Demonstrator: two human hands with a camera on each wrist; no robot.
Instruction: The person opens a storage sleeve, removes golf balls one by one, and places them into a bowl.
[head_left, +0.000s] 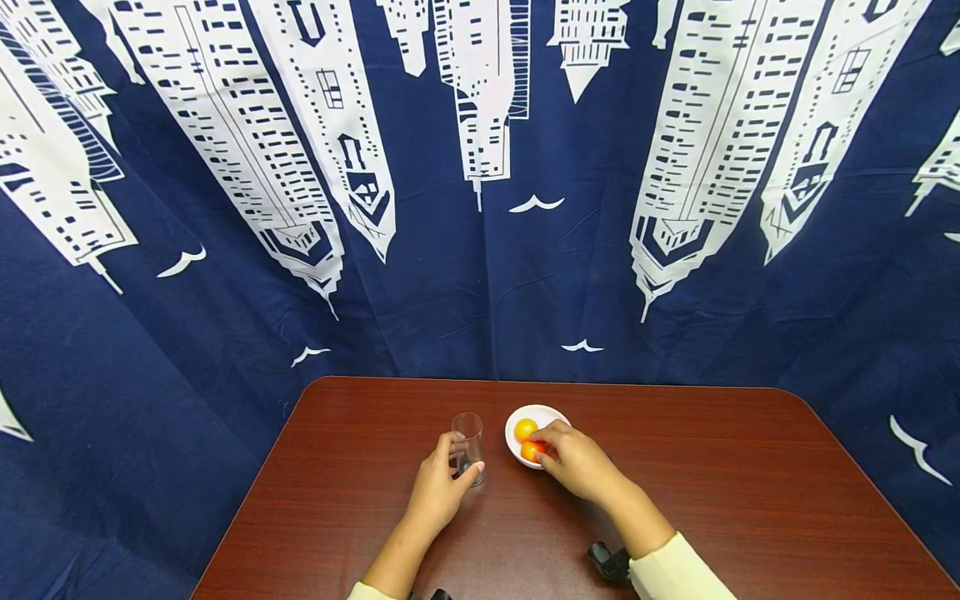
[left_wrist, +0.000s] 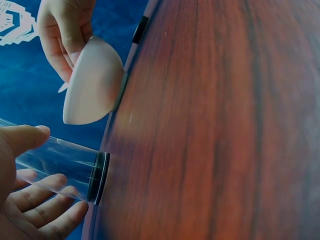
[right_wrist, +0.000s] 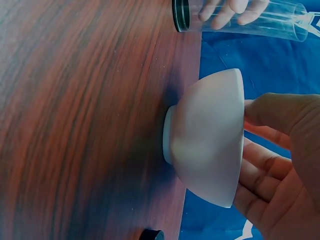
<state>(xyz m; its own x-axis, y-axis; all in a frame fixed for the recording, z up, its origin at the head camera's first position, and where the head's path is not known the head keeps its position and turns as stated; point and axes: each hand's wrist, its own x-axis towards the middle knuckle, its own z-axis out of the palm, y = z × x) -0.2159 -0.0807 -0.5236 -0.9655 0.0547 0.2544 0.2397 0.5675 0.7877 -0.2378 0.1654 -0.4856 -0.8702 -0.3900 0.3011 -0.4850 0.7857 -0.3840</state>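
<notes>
A tall clear cylinder (head_left: 468, 429) with a dark base stands upright on the table, left of a white bowl (head_left: 556, 414). My left hand (head_left: 437, 487) holds the cylinder (left_wrist: 65, 160) low down, thumb on one side and fingers on the other. Two small balls lie in the bowl, one yellow-orange (head_left: 526, 429) and one deeper orange (head_left: 532, 451). Reaching over the bowl's right rim, my right hand (head_left: 581, 467) pinches the deeper orange ball between thumb and fingers. From the right wrist view, the bowl's wall (right_wrist: 210, 140) hides both balls and the fingertips.
The brown wooden table (head_left: 720, 467) has its far edge just beyond the bowl. Behind it hangs a dark blue cloth (head_left: 450, 292) printed with white buildings and birds. A black device (head_left: 609, 562) is at the right wrist.
</notes>
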